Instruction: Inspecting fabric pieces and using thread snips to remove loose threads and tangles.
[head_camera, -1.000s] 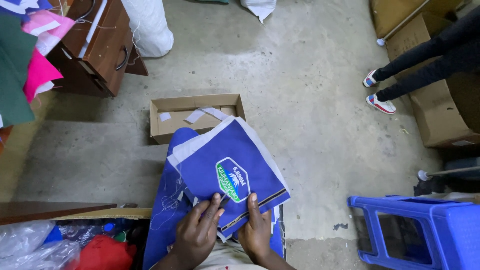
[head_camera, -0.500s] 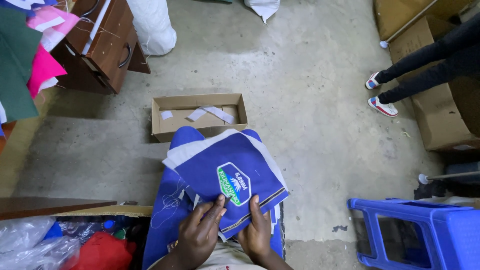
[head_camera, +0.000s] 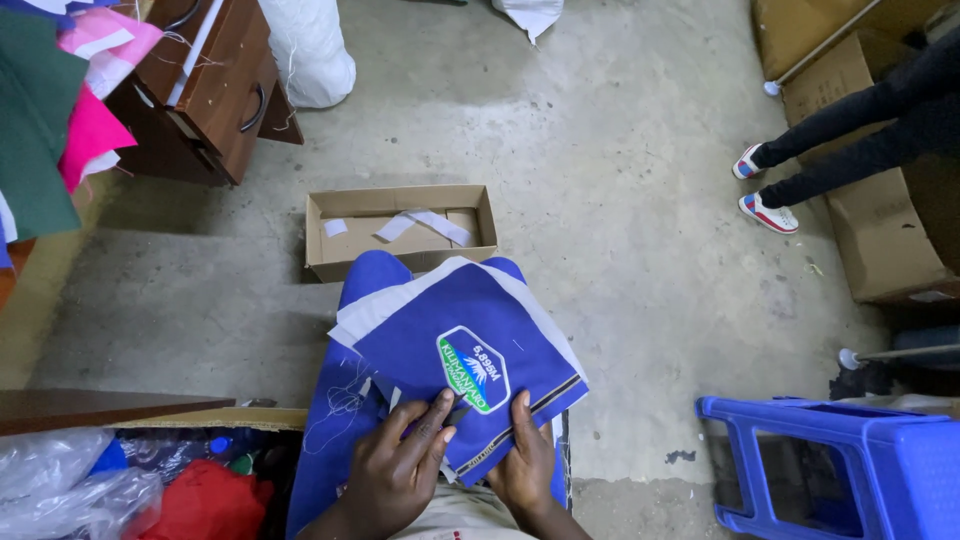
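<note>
A stack of flat blue fabric bags (head_camera: 470, 350) with white edging and a green-and-white oval emblem lies on my lap, over more blue cloth. My left hand (head_camera: 395, 470) presses on the near edge of the top bag, fingers spread toward the emblem. At the lower right edge of the stack my right hand (head_camera: 525, 460) grips the pile, thumb on top. Beyond the stack, a shallow open cardboard box (head_camera: 400, 232) with white strips inside sits on the concrete floor.
A blue plastic stool (head_camera: 850, 465) stands at the right. Another person's legs and shoes (head_camera: 790, 170) are at the upper right beside cardboard cartons (head_camera: 880, 230). Wooden drawers (head_camera: 215, 85) and coloured cloth (head_camera: 60, 110) are at the upper left; plastic bags and red cloth (head_camera: 110, 495) at lower left.
The view has tipped down slightly, so box and bags sit lower in frame. My hands keep their hold on the stack's near edge; the top bag has shifted a little.
</note>
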